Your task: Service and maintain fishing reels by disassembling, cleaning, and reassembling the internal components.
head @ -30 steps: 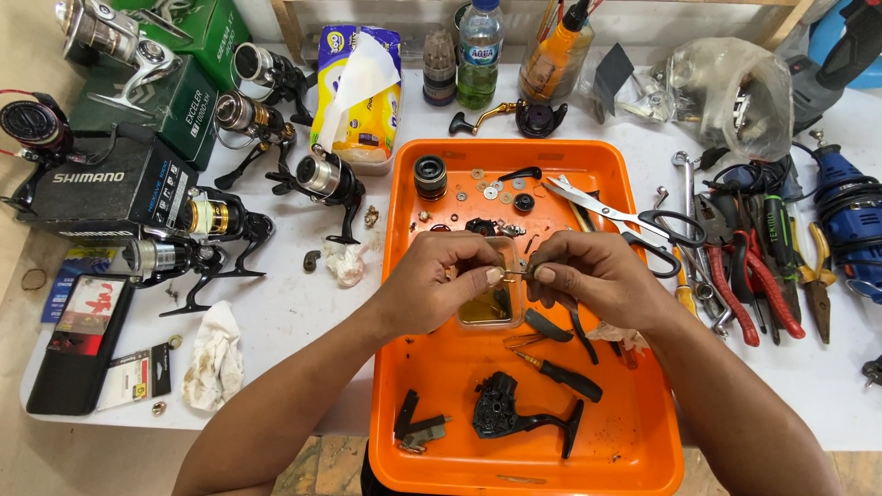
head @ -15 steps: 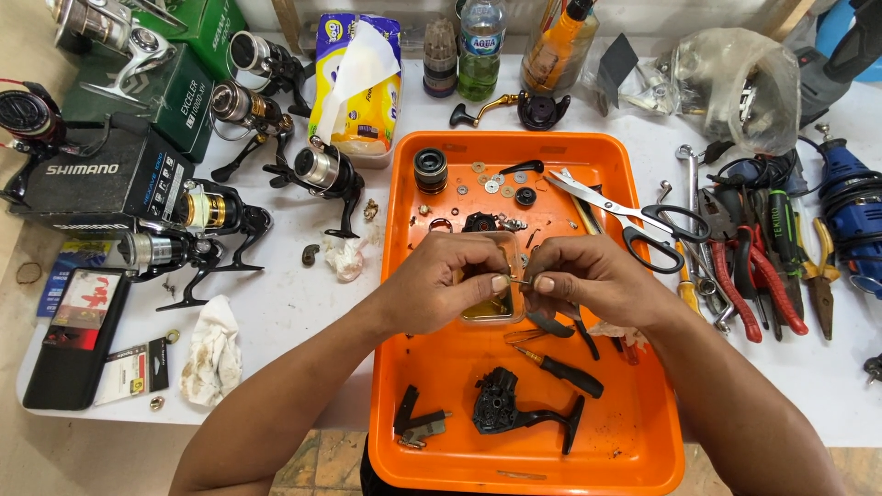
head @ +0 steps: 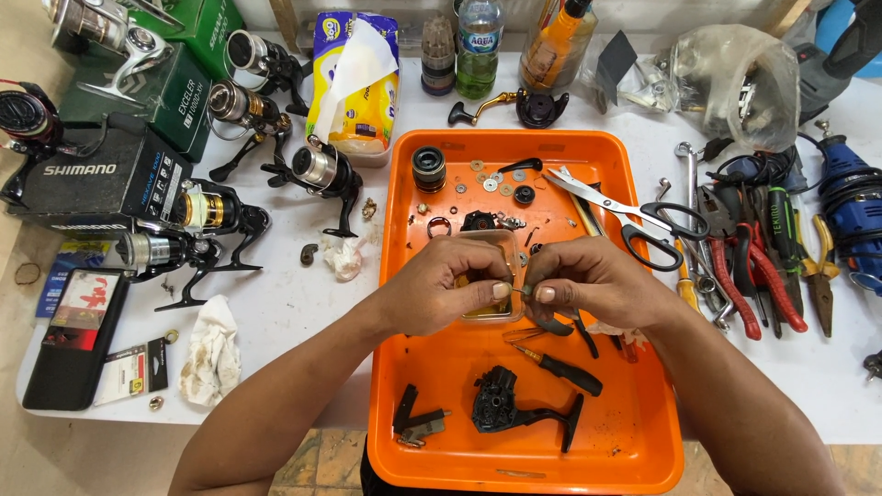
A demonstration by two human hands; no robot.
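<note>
Two hands: both work over the middle of the orange tray (head: 634,441), fingertips almost meeting.
Far left of the tray: dark reel boxes (head: 110,179) on the tabletop (head: 303,312), with several spinning reels (head: 317,170) between the boxes and the tray.
Near left of the tray: a soiled white rag (head: 211,349) lies by the tabletop's front edge; a smaller wad (head: 344,257) lies close to the tray's left rim.
Left hand (head: 441,285): closed in a pinch, thumb and fingers pressed on a small metal part (head: 522,290) above the tray's centre.
Small metal part: tiny, held between the fingertips of both hands; its kind is too small to tell.
Under the hands: a clear shallow container (head: 491,308) rests on the tray floor, mostly covered.
Right hand (head: 597,280): also closed in a pinch on the same part, thumbnail facing the camera.
Tray front: a black reel body (head: 514,413) lies near the front rim, a small screwdriver (head: 560,367) just behind it.
Tray back: washers and a dark spool (head: 428,168) lie near the far rim.
Tray right rim: scissors (head: 634,216) lie across it.
Right of the tray: red-handled pliers (head: 744,285) and other hand tools lie on the tabletop.
</note>
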